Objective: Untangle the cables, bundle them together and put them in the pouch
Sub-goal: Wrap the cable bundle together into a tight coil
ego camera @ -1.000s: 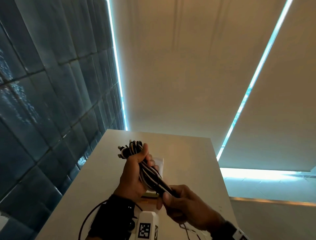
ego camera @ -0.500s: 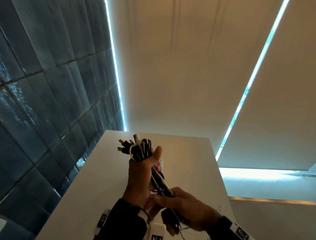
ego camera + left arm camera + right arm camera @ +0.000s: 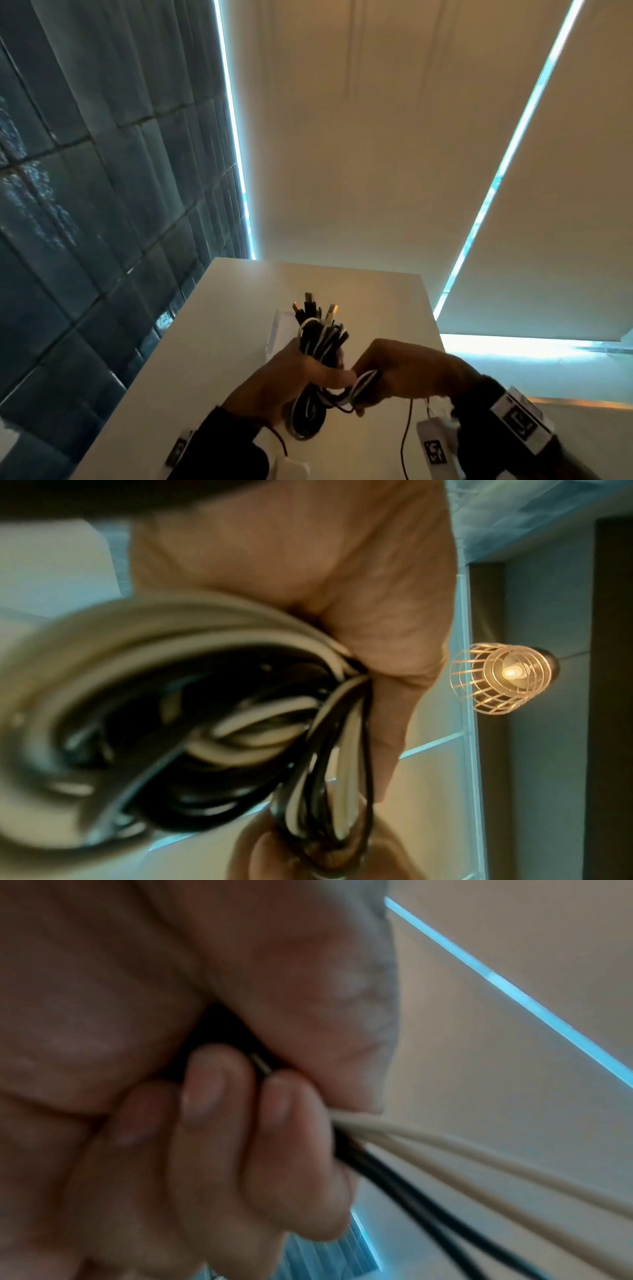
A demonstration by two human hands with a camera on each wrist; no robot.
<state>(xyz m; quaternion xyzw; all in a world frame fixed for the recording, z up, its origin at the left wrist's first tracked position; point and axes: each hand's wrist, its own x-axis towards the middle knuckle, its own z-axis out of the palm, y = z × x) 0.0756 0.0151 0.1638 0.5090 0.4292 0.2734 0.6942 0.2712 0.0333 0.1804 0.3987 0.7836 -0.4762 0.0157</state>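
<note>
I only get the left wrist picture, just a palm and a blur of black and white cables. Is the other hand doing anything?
Observer: Yes. In the head view the right hand grips a few strands pulled sideways from the cables.
Visitor: Where do the cables' plugs point?
Observer: Up, out of the left hand, above a white table.
Visitor: Which strands does the right hand hold?
Observer: Its wrist view shows white and black ones under curled fingers.

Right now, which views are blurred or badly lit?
Head view: dim, hands silhouetted against bright window strips, cable bundle sharp enough. Left wrist view: near cable loops smeared, caged lamp crisp. Right wrist view: soft throughout, the fingers and cables out of focus.
</note>
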